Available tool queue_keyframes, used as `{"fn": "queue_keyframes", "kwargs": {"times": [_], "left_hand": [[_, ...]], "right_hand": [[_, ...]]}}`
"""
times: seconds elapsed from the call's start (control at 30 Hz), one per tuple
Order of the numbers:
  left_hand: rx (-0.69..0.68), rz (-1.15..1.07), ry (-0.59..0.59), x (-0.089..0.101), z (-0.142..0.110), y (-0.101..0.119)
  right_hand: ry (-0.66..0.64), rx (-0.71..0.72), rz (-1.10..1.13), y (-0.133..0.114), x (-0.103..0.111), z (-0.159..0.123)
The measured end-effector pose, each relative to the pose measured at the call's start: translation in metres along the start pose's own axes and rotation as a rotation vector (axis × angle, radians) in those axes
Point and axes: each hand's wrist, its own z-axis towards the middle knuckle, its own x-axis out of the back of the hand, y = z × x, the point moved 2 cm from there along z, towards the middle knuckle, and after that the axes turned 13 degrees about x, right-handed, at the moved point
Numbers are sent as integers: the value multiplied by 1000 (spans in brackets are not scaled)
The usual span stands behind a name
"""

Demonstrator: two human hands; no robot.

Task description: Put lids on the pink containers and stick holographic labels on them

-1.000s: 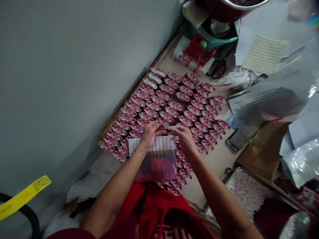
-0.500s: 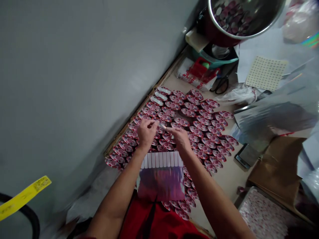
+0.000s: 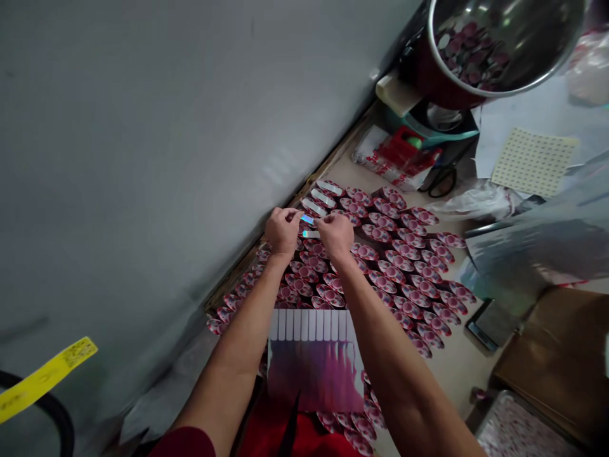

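Note:
My left hand (image 3: 282, 231) pinches the left end of a small shiny sticker strip (image 3: 307, 219). At the strip's other end are the closed fingers of my right hand (image 3: 337, 236), and a second strip (image 3: 311, 234) sticks out from them. Both hands are over rows of red-and-pink oval pieces (image 3: 329, 294) with round pink centres. Just beyond my hands, a few ovals carry a pale strip (image 3: 323, 198) across the top. Nearer to me lies a sticker sheet (image 3: 314, 374), with white strips along its upper part and bare glossy backing below.
A grey wall (image 3: 143, 158) runs along the left. At the back stands a metal pot (image 3: 547, 70) with small round pieces inside. Scissors (image 3: 442, 183), a yellowish dotted sheet (image 3: 533, 162), a small scale (image 3: 490, 324) and a cardboard box (image 3: 547, 355) lie to the right.
My hands have moved up towards the ovals by the wall, with the strip between them. My right fingers have curled in, and a second strip now shows there. The view has shifted slightly.

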Motion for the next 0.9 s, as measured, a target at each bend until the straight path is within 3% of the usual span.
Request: {"fn": "queue_keyframes", "kwargs": {"times": [0.5, 0.63, 0.77, 0.9], "left_hand": [[6, 12, -20, -2, 0, 2], [67, -3, -28, -5, 1, 0], [113, 9, -76, -7, 11, 5], [127, 55, -139, 7, 10, 13]], "right_hand": [[-21, -21, -52, -2, -5, 5], [-56, -44, -111, -1, -2, 9], [5, -116, -155, 7, 8, 13], [61, -55, 26, 11, 13, 6]]}}
